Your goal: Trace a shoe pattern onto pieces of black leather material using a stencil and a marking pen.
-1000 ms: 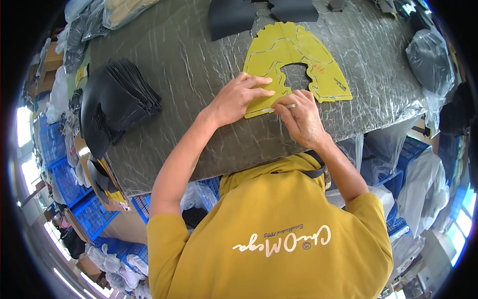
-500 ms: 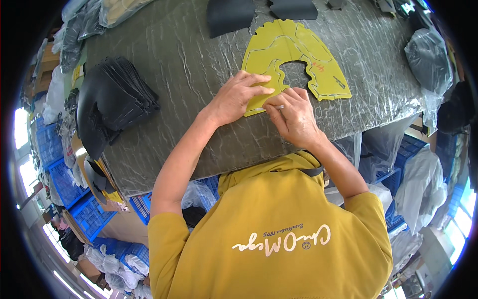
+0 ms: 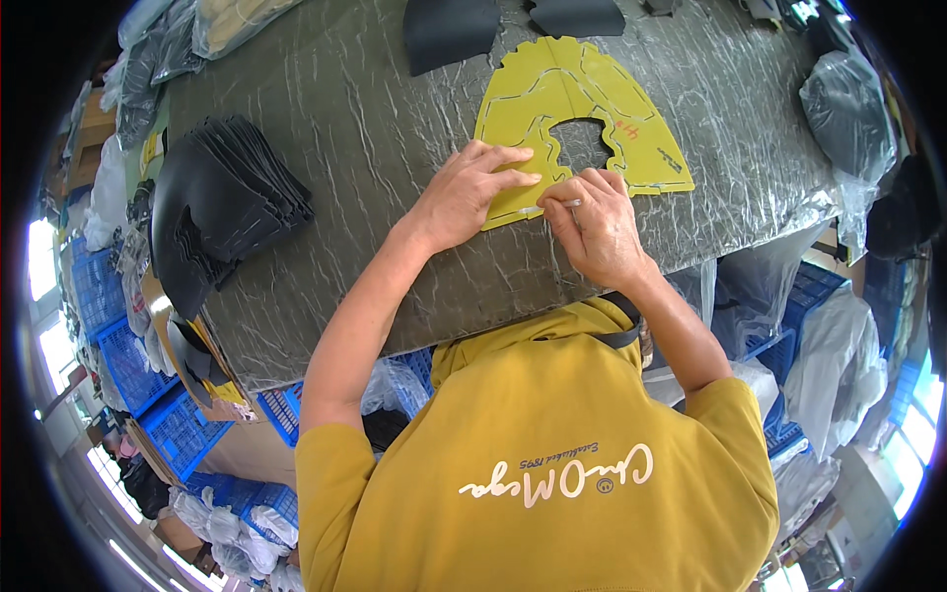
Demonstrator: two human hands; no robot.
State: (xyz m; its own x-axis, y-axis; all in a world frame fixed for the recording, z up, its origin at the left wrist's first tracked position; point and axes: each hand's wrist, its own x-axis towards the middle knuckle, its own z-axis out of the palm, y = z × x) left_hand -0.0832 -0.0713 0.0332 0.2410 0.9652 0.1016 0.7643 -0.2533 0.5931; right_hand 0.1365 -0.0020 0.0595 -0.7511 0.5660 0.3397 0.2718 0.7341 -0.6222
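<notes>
A yellow-green, horseshoe-shaped template [image 3: 552,84] with narrow cut slots lies flat on the table. My left hand [image 3: 469,195] rests on its left leg, fingers stretched out and pressing on the sheet. In my right hand [image 3: 597,225] is a thin white pen [image 3: 565,203], pinched between the fingers. The pen's tip points left, at the lower end of the template's left leg. My right hand's fingers hide part of that leg's inner edge. Whether anything lies under the template, I cannot tell.
A fanned stack of black cut pieces [image 3: 227,192] lies at the table's left. Two more black pieces [image 3: 452,35] are beyond the template. Plastic film covers the table [image 3: 365,128]. Bagged goods [image 3: 850,113] hang at the right edge; blue crates [image 3: 182,434] stand below left.
My right hand has moved a little to the right and nearer to me with the pen. My left hand stays in place on the template.
</notes>
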